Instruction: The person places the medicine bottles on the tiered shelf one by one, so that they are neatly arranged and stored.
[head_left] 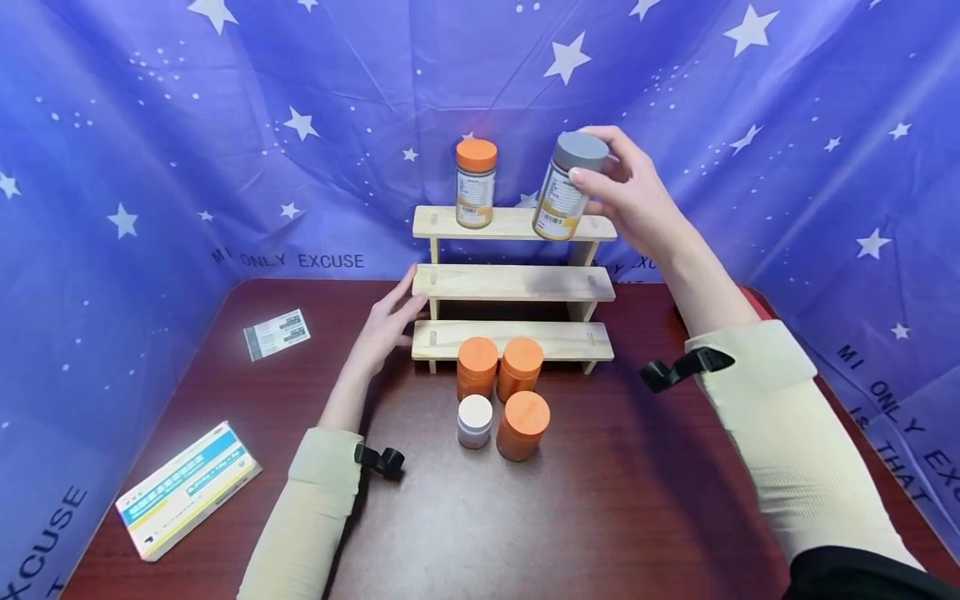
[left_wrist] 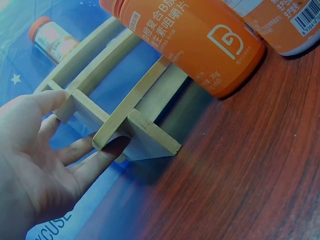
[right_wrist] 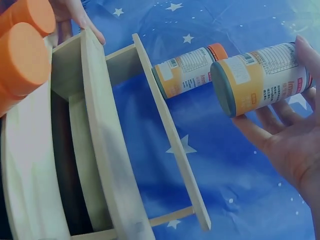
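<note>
My right hand (head_left: 628, 187) holds a supplement bottle (head_left: 558, 196) with a grey lid, slightly tilted, thumb and fingers around its upper part. It overlaps the right end of the top shelf in the head view; in the right wrist view the bottle (right_wrist: 260, 80) is apart from the shelf edge. An orange-lidded bottle (head_left: 476, 187) stands upright on the left of that top shelf. My left hand (head_left: 382, 329) grips the left end of the three-step wooden rack (head_left: 517, 283). In the left wrist view its thumb (left_wrist: 50, 102) lies by the middle step, fingertips at the lowest.
Several orange bottles (head_left: 523, 425) and a small white-lidded bottle (head_left: 475, 422) stand before the rack. On the left of the table lie a blue-and-white box (head_left: 187, 492) and a flat printed packet (head_left: 277, 334). A starry blue cloth (head_left: 360, 167) hangs close behind the rack.
</note>
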